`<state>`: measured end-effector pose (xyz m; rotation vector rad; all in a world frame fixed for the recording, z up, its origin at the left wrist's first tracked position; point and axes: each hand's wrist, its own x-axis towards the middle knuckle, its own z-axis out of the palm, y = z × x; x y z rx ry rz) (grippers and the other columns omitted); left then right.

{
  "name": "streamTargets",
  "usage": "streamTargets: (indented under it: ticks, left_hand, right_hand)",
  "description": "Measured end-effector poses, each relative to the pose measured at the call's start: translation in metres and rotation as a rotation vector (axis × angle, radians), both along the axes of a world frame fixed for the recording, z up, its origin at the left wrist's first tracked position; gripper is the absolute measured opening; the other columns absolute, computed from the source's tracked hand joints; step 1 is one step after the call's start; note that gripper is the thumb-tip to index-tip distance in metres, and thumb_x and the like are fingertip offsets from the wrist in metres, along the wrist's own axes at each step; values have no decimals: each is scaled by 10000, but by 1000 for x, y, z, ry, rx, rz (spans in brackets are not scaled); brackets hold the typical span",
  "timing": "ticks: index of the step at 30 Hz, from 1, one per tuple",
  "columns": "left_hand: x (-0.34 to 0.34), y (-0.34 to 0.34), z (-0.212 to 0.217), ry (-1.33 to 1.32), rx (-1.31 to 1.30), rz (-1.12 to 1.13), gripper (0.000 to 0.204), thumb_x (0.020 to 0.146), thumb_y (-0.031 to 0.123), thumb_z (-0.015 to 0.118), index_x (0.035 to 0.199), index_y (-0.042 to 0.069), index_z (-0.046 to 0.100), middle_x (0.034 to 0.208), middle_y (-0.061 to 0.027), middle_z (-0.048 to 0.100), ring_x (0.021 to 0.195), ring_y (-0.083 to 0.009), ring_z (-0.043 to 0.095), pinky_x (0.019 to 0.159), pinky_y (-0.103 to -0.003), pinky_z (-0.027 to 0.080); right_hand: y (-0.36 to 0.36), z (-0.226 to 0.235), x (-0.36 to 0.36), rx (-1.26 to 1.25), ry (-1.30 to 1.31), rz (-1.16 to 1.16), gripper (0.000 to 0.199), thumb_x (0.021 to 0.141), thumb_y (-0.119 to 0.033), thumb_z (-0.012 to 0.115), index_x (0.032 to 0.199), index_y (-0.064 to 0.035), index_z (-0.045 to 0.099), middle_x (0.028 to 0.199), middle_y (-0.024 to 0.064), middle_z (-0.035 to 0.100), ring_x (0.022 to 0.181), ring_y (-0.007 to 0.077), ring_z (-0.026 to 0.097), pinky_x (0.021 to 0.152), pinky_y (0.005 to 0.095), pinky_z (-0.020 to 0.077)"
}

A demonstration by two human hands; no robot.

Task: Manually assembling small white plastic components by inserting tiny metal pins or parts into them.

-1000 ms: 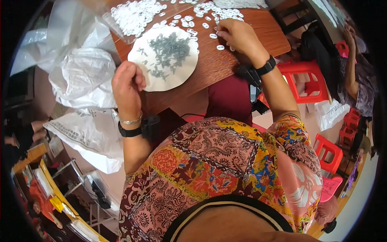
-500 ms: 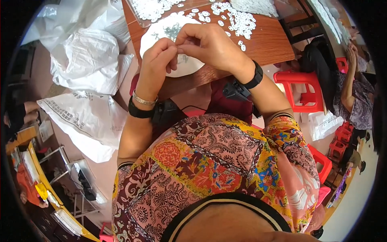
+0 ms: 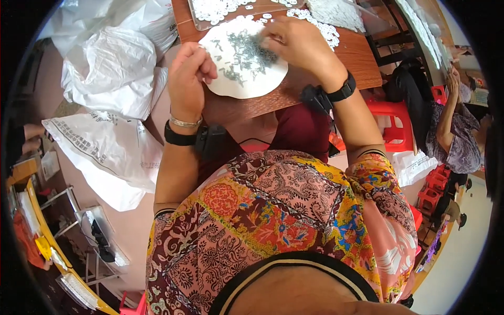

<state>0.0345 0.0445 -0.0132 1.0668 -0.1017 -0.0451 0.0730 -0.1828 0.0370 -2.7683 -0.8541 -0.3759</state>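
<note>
My left hand [image 3: 190, 76] is closed, fingers curled and thumb against them, beside the left edge of a round white sheet [image 3: 247, 92]. Whatever it pinches is too small to make out. On the sheet lies a scattered heap of small dark grey metal pieces [image 3: 242, 56], thickest toward the right. My right hand [image 3: 307, 46] reaches over that side, its fingertips bent together at the heap. What is between them is hidden. Behind the sheet are many small white plastic pieces with holes [image 3: 329, 34], some loose on the wooden table [image 3: 354, 65].
A clear tray [image 3: 196, 20] of white pieces stands at the table's far left, with a clear bag [image 3: 336, 14] of them at the far right. White sacks [image 3: 110, 73] fill the floor at left. A red stool [image 3: 391, 126] and a seated person [image 3: 451, 126] are at right.
My hands have parted from where they met over the sheet. The right moved to the metal heap, and the left drew back to the left. The view has shifted slightly.
</note>
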Motion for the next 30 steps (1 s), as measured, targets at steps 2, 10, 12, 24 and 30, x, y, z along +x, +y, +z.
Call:
streamTargets:
  ticks: [2, 10, 12, 24, 30]
  left_hand:
    - [5, 8, 0, -4, 21, 42, 155, 900, 169, 474, 796, 58, 505, 646, 11, 470, 568, -90, 489, 508, -198, 335]
    - [4, 10, 4, 15, 158, 9, 119, 848, 138, 473, 747, 80, 497, 600, 24, 473, 522, -63, 462, 474, -187, 316]
    - [2, 8, 7, 7, 219, -1, 116, 838, 135, 473, 736, 83, 491, 592, 27, 471, 515, -58, 457, 469, -186, 309]
    - [1, -1, 1, 11, 244, -54, 118, 832, 135, 490, 726, 84, 505, 575, 30, 488, 505, -47, 441, 452, -189, 290]
    - [0, 2, 4, 38, 312, -72, 144, 866, 142, 451, 736, 80, 455, 611, 13, 442, 540, -80, 440, 484, -199, 310]
  right_hand:
    - [-15, -11, 2, -97, -80, -42, 137, 780, -207, 630, 861, -109, 681, 808, 77, 620, 763, 290, 607, 670, 378, 491]
    - [7, -40, 6, -167, -54, -1, 109, 763, -121, 555, 773, -93, 660, 757, 104, 613, 776, 288, 624, 620, 387, 513]
    - [9, -39, 6, -97, -77, 7, 95, 760, -131, 571, 778, -99, 658, 749, 100, 609, 763, 289, 621, 633, 390, 508]
    - [30, -37, -11, -52, 45, 275, 57, 755, -99, 610, 808, -89, 626, 785, 76, 591, 790, 281, 598, 671, 386, 498]
    - [24, -47, -1, -40, 33, 159, 51, 760, -94, 587, 801, -69, 603, 779, 95, 594, 776, 301, 595, 662, 399, 487]
